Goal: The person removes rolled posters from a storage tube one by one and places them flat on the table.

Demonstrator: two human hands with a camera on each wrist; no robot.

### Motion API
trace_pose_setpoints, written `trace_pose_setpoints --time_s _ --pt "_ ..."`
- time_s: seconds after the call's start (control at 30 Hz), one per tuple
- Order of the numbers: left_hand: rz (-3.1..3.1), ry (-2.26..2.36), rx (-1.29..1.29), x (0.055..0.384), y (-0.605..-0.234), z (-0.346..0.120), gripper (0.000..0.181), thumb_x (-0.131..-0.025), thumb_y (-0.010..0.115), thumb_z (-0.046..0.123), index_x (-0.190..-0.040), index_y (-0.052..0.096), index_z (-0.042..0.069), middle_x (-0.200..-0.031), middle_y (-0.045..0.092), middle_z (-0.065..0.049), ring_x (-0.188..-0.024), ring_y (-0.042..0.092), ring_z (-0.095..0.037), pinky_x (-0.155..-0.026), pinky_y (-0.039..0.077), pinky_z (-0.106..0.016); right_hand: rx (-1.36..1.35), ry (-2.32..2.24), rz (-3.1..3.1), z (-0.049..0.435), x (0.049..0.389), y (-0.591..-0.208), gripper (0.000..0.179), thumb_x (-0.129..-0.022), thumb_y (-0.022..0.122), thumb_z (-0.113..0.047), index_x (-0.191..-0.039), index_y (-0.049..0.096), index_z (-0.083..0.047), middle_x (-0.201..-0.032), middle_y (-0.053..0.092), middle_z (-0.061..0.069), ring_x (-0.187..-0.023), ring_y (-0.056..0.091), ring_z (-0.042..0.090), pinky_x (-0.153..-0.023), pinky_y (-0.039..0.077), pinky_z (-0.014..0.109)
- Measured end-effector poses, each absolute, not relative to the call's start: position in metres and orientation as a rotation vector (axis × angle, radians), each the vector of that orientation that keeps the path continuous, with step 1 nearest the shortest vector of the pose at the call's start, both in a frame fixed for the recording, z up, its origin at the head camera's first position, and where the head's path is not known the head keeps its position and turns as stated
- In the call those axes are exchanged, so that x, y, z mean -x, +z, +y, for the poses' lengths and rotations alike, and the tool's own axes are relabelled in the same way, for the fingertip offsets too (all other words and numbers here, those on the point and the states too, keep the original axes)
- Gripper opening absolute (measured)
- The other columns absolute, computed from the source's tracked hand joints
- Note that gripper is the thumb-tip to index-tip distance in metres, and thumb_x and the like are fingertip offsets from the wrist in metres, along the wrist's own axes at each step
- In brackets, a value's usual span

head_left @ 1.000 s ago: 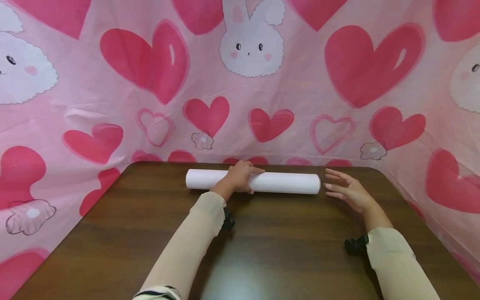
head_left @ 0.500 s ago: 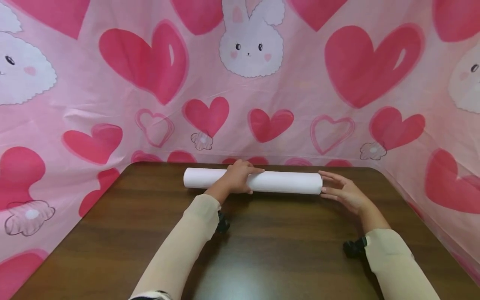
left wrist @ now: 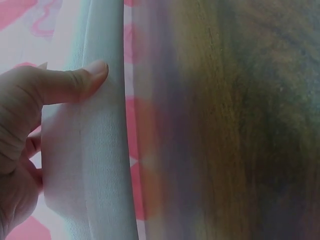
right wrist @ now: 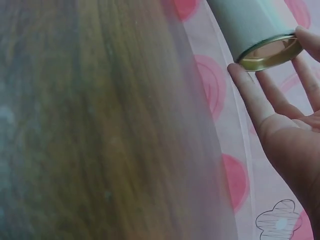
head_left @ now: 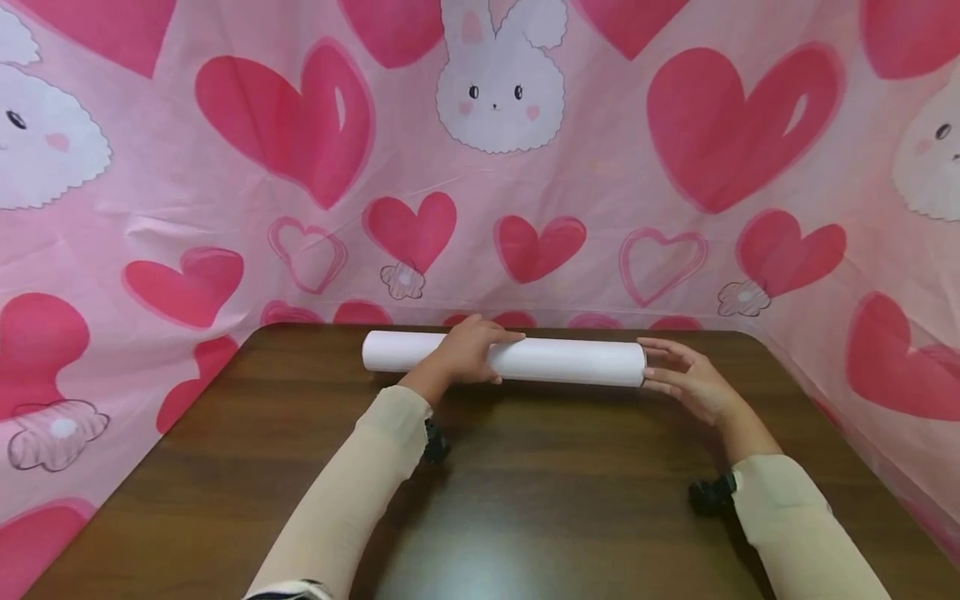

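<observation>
A long white tube (head_left: 566, 360) lies crosswise over the far part of the brown table, close above its surface. My left hand (head_left: 465, 348) grips it left of the middle; the left wrist view shows the thumb (left wrist: 80, 82) pressed along the white side, with the other fingers mostly hidden behind. At the tube's right end, my right hand (head_left: 693, 385) has its fingertips at the rim. In the right wrist view the thumb and fingers of this hand (right wrist: 295, 125) sit on opposite sides of a gold-coloured rim (right wrist: 267, 62) around the tube's recessed end.
The dark wood-grain table (head_left: 555, 500) has rounded far corners. Behind it and on both sides hangs a pink cloth (head_left: 600, 175) printed with hearts and rabbits. A black strap-on device (head_left: 712, 496) shows at the right wrist and another (head_left: 437, 442) at the left.
The tube has risen slightly and looks a little larger, its left end shifting left with the left hand. My right fingertips have gone from beside the tube's end to its rim.
</observation>
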State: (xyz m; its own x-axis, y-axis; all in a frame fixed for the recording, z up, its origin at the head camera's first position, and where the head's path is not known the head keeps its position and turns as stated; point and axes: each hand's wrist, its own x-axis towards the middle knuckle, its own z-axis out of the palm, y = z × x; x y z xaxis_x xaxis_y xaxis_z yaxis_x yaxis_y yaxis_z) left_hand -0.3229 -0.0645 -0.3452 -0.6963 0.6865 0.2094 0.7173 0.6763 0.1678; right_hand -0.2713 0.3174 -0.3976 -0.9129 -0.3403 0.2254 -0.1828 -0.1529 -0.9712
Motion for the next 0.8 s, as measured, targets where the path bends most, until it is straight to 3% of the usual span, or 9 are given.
trace_pose_setpoints --time_s 0.8 --pt "-2.789 -0.542 1.214 0.323 -0.341 -0.082 0.075 -0.064 0.093 0.027 -0.133 0.063 0.024 -0.121 0.068 0.003 -0.102 0.059 -0.017 -0.092 0.045 -0.033 0.753 -2.251 2.114 0.306 0.261 -0.395 0.045 -0.084 0.060 0.021 -0.122 0.064 -0.001 -0.112 0.070 0.002 -0.098 0.067 0.015 -0.074 0.057 0.032"
